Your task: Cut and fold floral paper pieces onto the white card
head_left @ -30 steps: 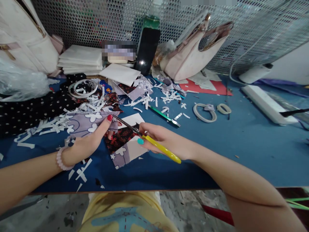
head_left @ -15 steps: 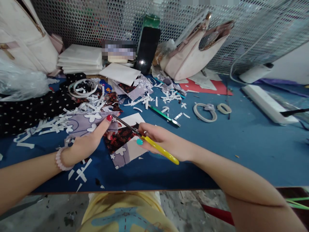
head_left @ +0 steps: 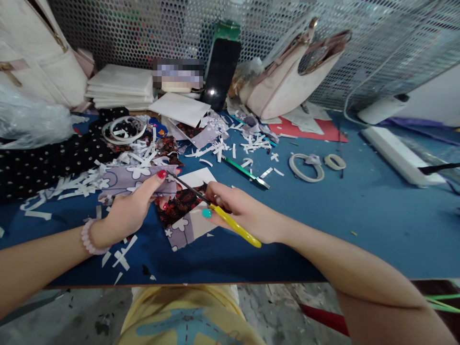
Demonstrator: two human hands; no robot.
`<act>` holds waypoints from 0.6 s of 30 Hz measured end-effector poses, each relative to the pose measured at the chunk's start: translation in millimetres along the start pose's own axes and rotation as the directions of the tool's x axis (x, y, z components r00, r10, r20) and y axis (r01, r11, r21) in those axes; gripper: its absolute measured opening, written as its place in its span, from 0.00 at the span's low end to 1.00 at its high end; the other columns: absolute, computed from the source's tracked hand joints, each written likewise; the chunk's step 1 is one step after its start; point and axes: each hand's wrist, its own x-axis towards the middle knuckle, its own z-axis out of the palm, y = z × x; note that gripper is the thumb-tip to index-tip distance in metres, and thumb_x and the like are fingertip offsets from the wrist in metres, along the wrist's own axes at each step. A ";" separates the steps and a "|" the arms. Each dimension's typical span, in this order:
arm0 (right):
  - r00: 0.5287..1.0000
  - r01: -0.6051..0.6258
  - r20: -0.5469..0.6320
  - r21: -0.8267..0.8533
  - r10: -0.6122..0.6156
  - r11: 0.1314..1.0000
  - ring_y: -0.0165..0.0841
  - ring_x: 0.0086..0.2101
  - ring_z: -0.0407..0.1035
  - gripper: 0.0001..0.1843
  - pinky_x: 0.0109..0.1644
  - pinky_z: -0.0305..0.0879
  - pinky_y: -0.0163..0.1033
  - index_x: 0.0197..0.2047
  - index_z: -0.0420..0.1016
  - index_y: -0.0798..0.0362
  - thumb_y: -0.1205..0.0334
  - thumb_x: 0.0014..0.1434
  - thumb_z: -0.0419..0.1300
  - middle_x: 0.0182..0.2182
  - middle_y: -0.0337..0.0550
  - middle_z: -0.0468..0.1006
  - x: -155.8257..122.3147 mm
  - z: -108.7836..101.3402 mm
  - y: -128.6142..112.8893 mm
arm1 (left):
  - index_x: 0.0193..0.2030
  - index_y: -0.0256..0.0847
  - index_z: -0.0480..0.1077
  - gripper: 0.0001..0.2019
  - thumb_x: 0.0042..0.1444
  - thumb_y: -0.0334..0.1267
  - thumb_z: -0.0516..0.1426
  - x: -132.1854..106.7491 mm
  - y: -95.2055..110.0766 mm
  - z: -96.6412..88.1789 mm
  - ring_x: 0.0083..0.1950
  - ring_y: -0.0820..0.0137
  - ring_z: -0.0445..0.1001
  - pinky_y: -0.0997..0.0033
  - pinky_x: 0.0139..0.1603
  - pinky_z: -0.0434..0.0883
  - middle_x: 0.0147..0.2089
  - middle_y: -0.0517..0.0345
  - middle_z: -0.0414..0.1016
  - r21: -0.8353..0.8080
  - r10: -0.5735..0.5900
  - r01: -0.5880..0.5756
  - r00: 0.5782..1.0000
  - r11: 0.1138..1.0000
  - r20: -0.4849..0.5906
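My left hand pinches a piece of lilac fabric with white flowers. In my right hand is a pair of scissors with yellow handles. Their dark blades reach to the right end of the lilac fabric, close to my left thumb; whether they are parted I cannot tell. Below the blades lies a patchwork piece of dark red-patterned, lilac floral and pale beige parts. Just behind it, a white piece lies partly under the blades.
White paper scraps are strewn on the blue table. A green cutter and two tape rolls lie to the right. A phone, a stack of white sheets and a handbag stand behind. A power strip is far right.
The scissors' yellow handles have shifted slightly left and down in my right hand. My left hand and the lilac fabric stay almost in place.
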 end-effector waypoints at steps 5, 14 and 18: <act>1.000 0.002 -0.009 -0.030 -0.002 1.000 0.26 0.24 0.49 0.21 0.28 0.46 0.35 0.33 0.53 0.49 0.41 0.61 0.53 0.22 0.29 0.57 0.4 0.8 0.4 | 0.65 0.39 0.64 0.29 0.57 0.28 0.41 -0.6 -2.9 5.3 0.47 0.63 0.80 0.72 0.37 0.76 0.61 0.52 0.72 0.002 0.034 -0.034 0.999 0.999 0.034; 1.000 -0.001 -0.011 -0.046 0.001 0.999 0.26 0.25 0.50 0.21 0.29 0.48 0.35 0.33 0.53 0.49 0.41 0.62 0.52 0.23 0.30 0.58 0.1 1.5 -2.4 | 0.63 0.43 0.67 0.29 0.57 0.31 0.43 -9.2 3.9 -0.4 0.26 0.65 0.78 0.68 0.28 0.75 0.58 0.49 0.75 0.118 -0.074 0.064 0.994 0.991 0.081; 1.000 0.015 -0.011 0.022 -0.014 1.000 0.25 0.24 0.48 0.23 0.27 0.47 0.34 0.33 0.53 0.49 0.38 0.61 0.52 0.23 0.30 0.57 0.8 3.3 -1.1 | 0.64 0.44 0.66 0.26 0.58 0.36 0.48 -9.9 -9.5 19.4 0.34 0.64 0.80 0.73 0.31 0.76 0.53 0.52 0.78 -0.073 0.081 -0.082 0.997 0.994 -0.013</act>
